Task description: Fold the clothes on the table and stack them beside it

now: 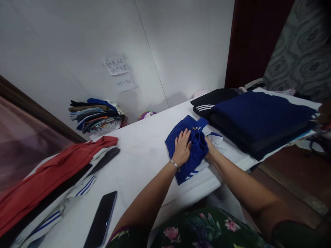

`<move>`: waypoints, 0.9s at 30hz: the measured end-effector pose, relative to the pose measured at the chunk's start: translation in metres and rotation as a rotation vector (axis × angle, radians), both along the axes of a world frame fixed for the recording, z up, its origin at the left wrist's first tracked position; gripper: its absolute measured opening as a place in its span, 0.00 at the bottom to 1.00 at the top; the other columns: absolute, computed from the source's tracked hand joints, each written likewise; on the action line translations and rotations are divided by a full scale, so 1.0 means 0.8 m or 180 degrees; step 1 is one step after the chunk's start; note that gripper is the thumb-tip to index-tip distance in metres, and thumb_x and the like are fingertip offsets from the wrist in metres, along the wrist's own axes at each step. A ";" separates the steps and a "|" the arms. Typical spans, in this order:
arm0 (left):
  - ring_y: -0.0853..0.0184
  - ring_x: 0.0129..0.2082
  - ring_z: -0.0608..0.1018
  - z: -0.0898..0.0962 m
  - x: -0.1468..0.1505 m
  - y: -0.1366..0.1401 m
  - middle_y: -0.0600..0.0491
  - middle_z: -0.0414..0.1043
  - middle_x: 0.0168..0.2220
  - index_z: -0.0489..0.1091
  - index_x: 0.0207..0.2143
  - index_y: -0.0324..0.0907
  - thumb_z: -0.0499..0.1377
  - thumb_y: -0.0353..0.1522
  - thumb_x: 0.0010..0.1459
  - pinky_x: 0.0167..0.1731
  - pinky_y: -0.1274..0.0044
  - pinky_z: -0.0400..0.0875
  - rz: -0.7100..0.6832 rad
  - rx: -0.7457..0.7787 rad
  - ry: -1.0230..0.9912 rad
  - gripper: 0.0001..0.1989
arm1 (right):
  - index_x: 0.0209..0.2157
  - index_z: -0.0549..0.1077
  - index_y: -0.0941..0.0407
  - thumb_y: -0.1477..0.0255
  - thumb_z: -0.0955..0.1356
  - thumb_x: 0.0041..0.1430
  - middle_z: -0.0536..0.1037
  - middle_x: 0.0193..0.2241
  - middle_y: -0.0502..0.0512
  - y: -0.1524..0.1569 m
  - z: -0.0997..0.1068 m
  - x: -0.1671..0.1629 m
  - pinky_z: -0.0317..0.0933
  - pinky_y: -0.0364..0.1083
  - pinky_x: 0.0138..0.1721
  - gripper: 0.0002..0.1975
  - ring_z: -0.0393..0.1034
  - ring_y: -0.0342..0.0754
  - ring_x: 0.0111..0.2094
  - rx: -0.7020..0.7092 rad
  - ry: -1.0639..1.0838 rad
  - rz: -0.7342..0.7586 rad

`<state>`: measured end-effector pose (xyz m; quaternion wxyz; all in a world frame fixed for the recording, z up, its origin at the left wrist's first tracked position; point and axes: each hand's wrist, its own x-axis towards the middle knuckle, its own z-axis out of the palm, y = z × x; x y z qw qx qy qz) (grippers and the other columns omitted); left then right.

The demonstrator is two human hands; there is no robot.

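Observation:
A royal-blue garment (181,136) with white parts lies partly folded on the white-covered table (144,158). White stripes mark its near edge. My left hand (182,148) rests flat on the cloth, fingers spread, a silver bracelet at the wrist. At the other side, my right hand (210,148) is closed around a bunched, rolled-up part of the same garment; its fingers are mostly hidden behind the blue folds. White cloth of the garment shows beyond and below the right hand.
Right of the hands lies a stack of dark navy clothes (261,120), beside a black striped garment (207,105). Red clothing (64,165) and striped garments (82,186) line the left. A phone (102,218) lies near the front. Folded clothes (97,115) are piled by the wall.

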<state>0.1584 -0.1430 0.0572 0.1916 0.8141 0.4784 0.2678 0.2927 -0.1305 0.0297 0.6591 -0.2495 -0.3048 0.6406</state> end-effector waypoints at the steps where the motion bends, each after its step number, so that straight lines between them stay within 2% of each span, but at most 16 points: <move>1: 0.63 0.68 0.44 -0.001 0.009 0.004 0.54 0.43 0.69 0.49 0.66 0.49 0.41 0.37 0.66 0.65 0.59 0.38 -0.0016 -0.0011 0.0032 0.26 | 0.45 0.75 0.50 0.62 0.72 0.48 0.80 0.41 0.49 0.004 0.000 0.009 0.65 0.49 0.52 0.20 0.71 0.51 0.51 0.0053 -0.0060 -0.0098; 4: 0.64 0.68 0.44 -0.009 0.036 0.017 0.54 0.42 0.69 0.47 0.67 0.48 0.40 0.38 0.66 0.65 0.59 0.37 -0.0033 -0.0058 0.0150 0.27 | 0.45 0.73 0.49 0.65 0.72 0.49 0.81 0.40 0.47 0.014 0.001 0.039 0.67 0.49 0.49 0.20 0.73 0.50 0.47 0.0081 -0.0103 -0.0241; 7: 0.62 0.68 0.45 -0.027 0.062 0.028 0.54 0.42 0.69 0.47 0.67 0.49 0.41 0.40 0.66 0.64 0.57 0.38 -0.0009 -0.0247 0.0371 0.28 | 0.43 0.74 0.52 0.64 0.69 0.54 0.81 0.35 0.50 0.020 -0.004 0.074 0.70 0.49 0.45 0.14 0.76 0.51 0.42 -0.0462 -0.0093 0.0007; 10: 0.57 0.68 0.47 -0.051 0.084 0.036 0.51 0.44 0.68 0.49 0.66 0.47 0.44 0.43 0.65 0.63 0.53 0.38 0.0018 -0.0459 0.0659 0.29 | 0.41 0.74 0.54 0.59 0.64 0.59 0.81 0.31 0.53 0.018 -0.016 0.102 0.72 0.50 0.39 0.15 0.78 0.51 0.35 -0.0998 -0.0061 0.0188; 14: 0.51 0.67 0.49 -0.072 0.096 0.040 0.48 0.48 0.67 0.54 0.65 0.45 0.48 0.43 0.63 0.62 0.51 0.36 -0.0039 -0.0362 0.0593 0.29 | 0.39 0.74 0.55 0.61 0.66 0.58 0.81 0.27 0.55 0.015 -0.031 0.116 0.72 0.50 0.35 0.14 0.77 0.51 0.29 -0.1346 -0.0399 0.0348; 16: 0.49 0.67 0.50 -0.072 0.096 0.039 0.45 0.50 0.66 0.56 0.64 0.45 0.50 0.41 0.63 0.62 0.52 0.35 -0.0056 -0.0331 0.0355 0.28 | 0.41 0.74 0.55 0.65 0.69 0.55 0.81 0.29 0.54 0.017 -0.034 0.117 0.72 0.51 0.38 0.13 0.77 0.52 0.32 -0.1212 -0.0818 0.0108; 18: 0.49 0.66 0.52 -0.065 0.093 0.036 0.44 0.52 0.65 0.59 0.62 0.45 0.51 0.40 0.62 0.62 0.53 0.37 -0.0070 -0.0314 0.0100 0.27 | 0.45 0.73 0.53 0.66 0.70 0.52 0.81 0.36 0.54 0.022 -0.036 0.121 0.70 0.51 0.43 0.17 0.76 0.52 0.39 -0.0974 -0.1411 -0.0412; 20: 0.50 0.66 0.53 -0.054 0.085 0.032 0.44 0.54 0.65 0.60 0.61 0.46 0.53 0.40 0.61 0.62 0.53 0.38 -0.0074 -0.0260 -0.0030 0.26 | 0.51 0.71 0.53 0.66 0.70 0.51 0.78 0.47 0.57 0.028 -0.037 0.129 0.67 0.53 0.49 0.23 0.71 0.54 0.50 -0.0773 -0.2043 -0.0980; 22: 0.53 0.66 0.53 -0.043 0.070 0.030 0.46 0.53 0.65 0.60 0.61 0.48 0.54 0.40 0.61 0.62 0.52 0.39 -0.0014 -0.0186 -0.0036 0.26 | 0.54 0.69 0.55 0.65 0.70 0.51 0.73 0.53 0.60 0.030 -0.037 0.138 0.64 0.54 0.52 0.28 0.66 0.55 0.55 -0.0532 -0.2559 -0.1379; 24: 0.55 0.66 0.53 -0.036 0.048 0.031 0.46 0.53 0.65 0.61 0.60 0.49 0.54 0.40 0.61 0.62 0.53 0.40 0.0190 -0.0134 -0.0034 0.24 | 0.55 0.69 0.56 0.63 0.70 0.51 0.73 0.53 0.60 0.027 -0.035 0.146 0.63 0.55 0.53 0.29 0.66 0.57 0.55 -0.0215 -0.2985 -0.1446; 27: 0.56 0.65 0.56 -0.038 0.005 0.040 0.44 0.55 0.64 0.65 0.57 0.44 0.54 0.40 0.61 0.63 0.58 0.45 0.0774 -0.0074 -0.0174 0.23 | 0.54 0.71 0.56 0.61 0.69 0.52 0.74 0.52 0.59 0.020 -0.029 0.147 0.62 0.56 0.53 0.27 0.68 0.57 0.52 0.0151 -0.3696 -0.1321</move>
